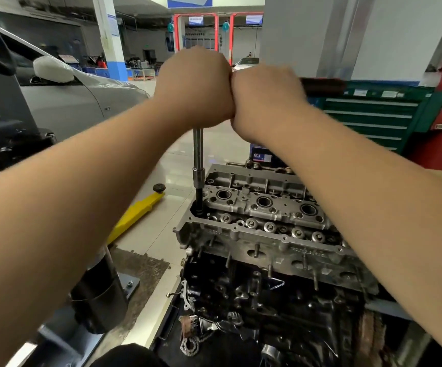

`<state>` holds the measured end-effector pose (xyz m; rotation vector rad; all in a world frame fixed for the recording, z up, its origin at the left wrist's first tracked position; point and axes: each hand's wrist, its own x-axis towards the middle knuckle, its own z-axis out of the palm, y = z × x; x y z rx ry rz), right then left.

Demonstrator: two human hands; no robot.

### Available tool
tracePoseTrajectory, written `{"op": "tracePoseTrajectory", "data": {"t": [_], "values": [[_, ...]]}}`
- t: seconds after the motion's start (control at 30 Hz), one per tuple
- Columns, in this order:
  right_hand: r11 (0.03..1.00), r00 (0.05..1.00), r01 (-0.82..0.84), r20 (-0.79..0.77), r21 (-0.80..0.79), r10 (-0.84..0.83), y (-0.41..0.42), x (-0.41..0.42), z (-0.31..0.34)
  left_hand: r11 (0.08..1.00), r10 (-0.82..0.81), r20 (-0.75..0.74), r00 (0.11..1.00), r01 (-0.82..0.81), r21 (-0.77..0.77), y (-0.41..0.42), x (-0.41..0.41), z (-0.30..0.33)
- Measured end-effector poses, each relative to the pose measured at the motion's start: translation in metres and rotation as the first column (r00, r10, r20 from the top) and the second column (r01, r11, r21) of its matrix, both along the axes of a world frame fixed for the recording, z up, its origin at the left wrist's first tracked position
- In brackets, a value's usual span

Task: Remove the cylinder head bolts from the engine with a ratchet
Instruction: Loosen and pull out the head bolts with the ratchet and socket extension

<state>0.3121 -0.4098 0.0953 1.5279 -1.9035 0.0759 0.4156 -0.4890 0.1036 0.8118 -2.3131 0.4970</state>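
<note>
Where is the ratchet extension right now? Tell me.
In the head view, the ratchet extension stands upright left of centre, its top under the left hand and its socket end seated in the cylinder head's far-left corner.

Extension bar (198, 152) upright in cylinder head (262, 223) left end; tool chest (373, 120) behind; car (82, 99) left.

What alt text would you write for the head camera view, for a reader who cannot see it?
Both hands, left hand and right hand, grip the top of a ratchet extension bar that stands upright in the left end of a bare cylinder head on an engine. Behind are a yellow jack, a grey car and a green tool cabinet.
</note>
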Motion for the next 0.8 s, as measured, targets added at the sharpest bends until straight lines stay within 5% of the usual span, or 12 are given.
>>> {"op": "tracePoseTrajectory", "data": {"t": [0.07,0.13,0.23,0.33,0.4,0.47,0.53,0.6,0.7,0.8], "values": [[0.992,0.994,0.043,-0.09,-0.119,-0.054,0.003,0.013,0.001,0.941,-0.326,-0.032,0.945,0.327,0.091,-0.007,0.017,-0.002],[0.987,0.992,0.015,-0.123,-0.158,-0.034,0.008,0.029,0.002,0.924,-0.359,-0.054,0.932,0.363,0.119,-0.007,0.031,-0.003],[0.99,0.992,-0.118,0.032,-0.079,0.12,-0.008,0.014,0.003,0.988,0.15,0.038,0.988,-0.148,-0.042,0.006,0.01,-0.002],[0.972,0.948,-0.236,0.216,-0.012,0.233,-0.008,0.008,0.004,0.938,0.346,0.015,0.938,-0.345,-0.029,0.025,-0.007,-0.003],[0.99,0.975,-0.118,0.181,-0.078,0.13,-0.006,0.003,0.0,0.972,0.233,-0.004,0.972,-0.233,-0.013,0.011,-0.01,0.0],[0.987,1.0,-0.004,0.023,-0.159,0.007,-0.002,0.008,-0.002,0.994,-0.105,0.021,0.994,0.105,0.019,0.004,0.007,-0.001],[0.98,0.992,0.006,-0.123,-0.201,-0.031,0.004,0.026,-0.003,0.922,-0.382,-0.066,0.922,0.385,0.046,0.002,0.026,-0.003],[0.978,0.992,-0.04,-0.124,-0.204,0.015,-0.002,0.027,0.0,0.975,-0.222,-0.05,0.974,0.222,-0.006,0.002,0.028,-0.003],[0.981,0.982,-0.18,0.043,-0.074,0.184,-0.015,0.012,0.001,0.952,0.304,-0.008,0.953,-0.304,-0.04,0.013,0.001,-0.004],[0.983,0.977,-0.149,0.134,-0.109,0.163,-0.014,0.002,-0.002,0.944,0.325,0.022,0.945,-0.324,-0.06,0.012,-0.011,0.0]]}}
